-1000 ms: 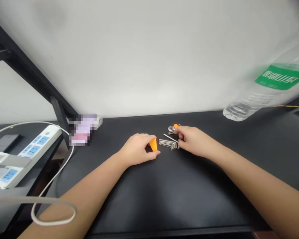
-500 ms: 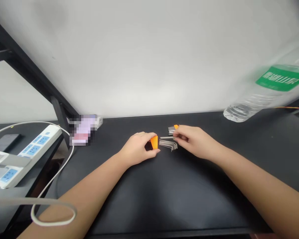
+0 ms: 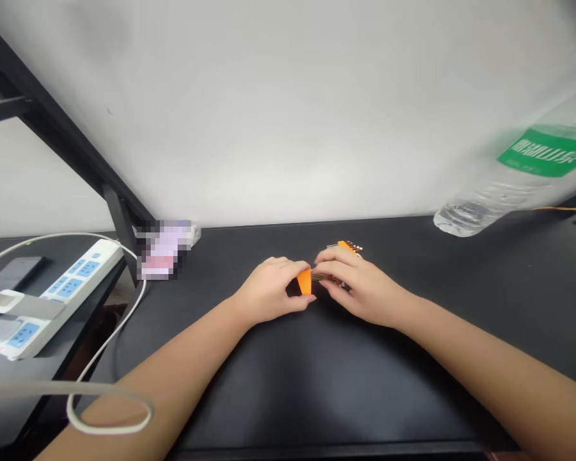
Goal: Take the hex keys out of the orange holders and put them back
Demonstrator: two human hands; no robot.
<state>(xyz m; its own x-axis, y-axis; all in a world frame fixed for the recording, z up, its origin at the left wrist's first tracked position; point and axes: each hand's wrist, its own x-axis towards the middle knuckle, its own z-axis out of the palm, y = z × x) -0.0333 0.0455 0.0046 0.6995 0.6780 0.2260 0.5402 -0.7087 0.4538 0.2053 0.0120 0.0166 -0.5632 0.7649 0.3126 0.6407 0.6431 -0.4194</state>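
- Orange holder (image 3: 306, 282), one: sitting near the middle of the black table (image 3: 288, 384), between the two hands; whether resting or lifting slightly, cannot tell.
- Left hand (image 3: 271, 291): pinching the orange holder, thumb pressing along the near edge, fingertips along the far edge.
- Thin metal keys (image 3: 327, 280), several, count unclear: showing just right of the orange holder, mostly disappearing beneath fingers; whether entering the holder, cannot tell.
- Right hand (image 3: 362, 288): arching over the keys, fingertips reaching close to the orange holder, thumb curling below; whether pinching a key, cannot tell.
- Second orange holder (image 3: 348, 246), one: lying just behind the right hand, carrying metal rods (image 3: 360, 248), partly hiding behind fingers.
- Farther out: power strip (image 3: 62, 294) and white cable (image 3: 108, 430), occupying the left side; clear bottle (image 3: 537, 151) with green label, standing at right rear by the pale wall (image 3: 288, 128).
- Risks, by judgement: keys possibly scattering, from fingers crowding them; orange holder possibly twisting, from an off-centre push against a narrow pinch; second holder possibly shifting, from a knock by the nearby fingers.
- Against half a second ago: right hand now covering the keys and sitting nearer the orange holder, no longer showing one key plainly between thumb and finger; left hand keeping the same pinch.
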